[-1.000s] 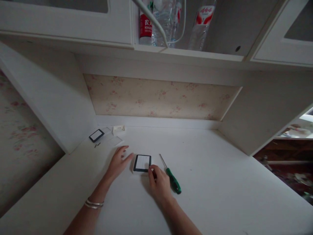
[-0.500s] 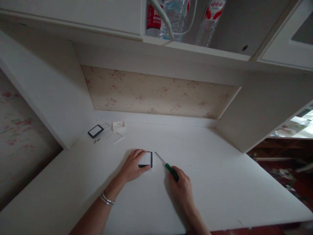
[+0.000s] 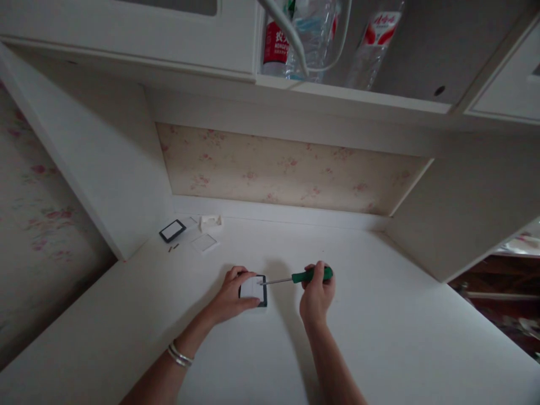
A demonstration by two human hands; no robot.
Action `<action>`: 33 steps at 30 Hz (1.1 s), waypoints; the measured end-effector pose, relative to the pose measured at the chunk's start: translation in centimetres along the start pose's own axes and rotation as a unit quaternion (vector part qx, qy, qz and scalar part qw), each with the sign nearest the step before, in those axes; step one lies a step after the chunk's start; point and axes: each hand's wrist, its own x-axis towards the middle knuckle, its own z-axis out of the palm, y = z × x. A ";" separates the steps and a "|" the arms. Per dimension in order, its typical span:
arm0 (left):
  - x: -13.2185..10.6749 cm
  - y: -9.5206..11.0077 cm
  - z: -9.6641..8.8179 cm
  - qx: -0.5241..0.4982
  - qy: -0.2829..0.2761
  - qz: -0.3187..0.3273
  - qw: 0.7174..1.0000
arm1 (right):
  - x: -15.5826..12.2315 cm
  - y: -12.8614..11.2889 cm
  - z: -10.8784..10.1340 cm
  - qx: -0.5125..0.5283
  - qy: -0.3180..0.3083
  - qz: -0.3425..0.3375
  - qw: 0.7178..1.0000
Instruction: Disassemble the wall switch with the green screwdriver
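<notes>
A small black-framed square panel with a white face [image 3: 254, 289] lies on the white desk [image 3: 379, 337]. My left hand [image 3: 231, 295] is closed over its left side, thumb along the near edge and fingers along the far edge, holding it down. My right hand [image 3: 317, 295] is wrapped round the green handle of a screwdriver [image 3: 301, 277]. The screwdriver lies almost level, and its metal tip points left onto the panel's right part.
At the desk's back left lie another black-framed panel [image 3: 172, 230], two small screws [image 3: 173, 247], a white square plate [image 3: 205, 243] and a white block [image 3: 210, 223]. Bottles [image 3: 312, 39] and a white cable [image 3: 287, 28] sit on the shelf above. Cabinet walls close in both sides.
My right hand has picked the screwdriver up off the desk and swung its tip onto the panel. My left hand has shifted from beside the panel to gripping it.
</notes>
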 end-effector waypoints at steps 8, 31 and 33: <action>0.3 -0.3 -0.1 -0.010 -0.024 0.007 1.000 | -1.2 -0.3 -1.3 -0.058 -0.026 -0.102 0.993; 0.8 -0.5 -0.1 -0.021 -0.048 -0.003 0.999 | -1.5 -0.5 -0.3 -0.019 -0.036 0.019 0.999; 0.8 -0.4 -0.2 -0.020 -0.052 0.003 0.998 | -1.1 0.1 -0.4 -0.013 -0.012 0.049 0.999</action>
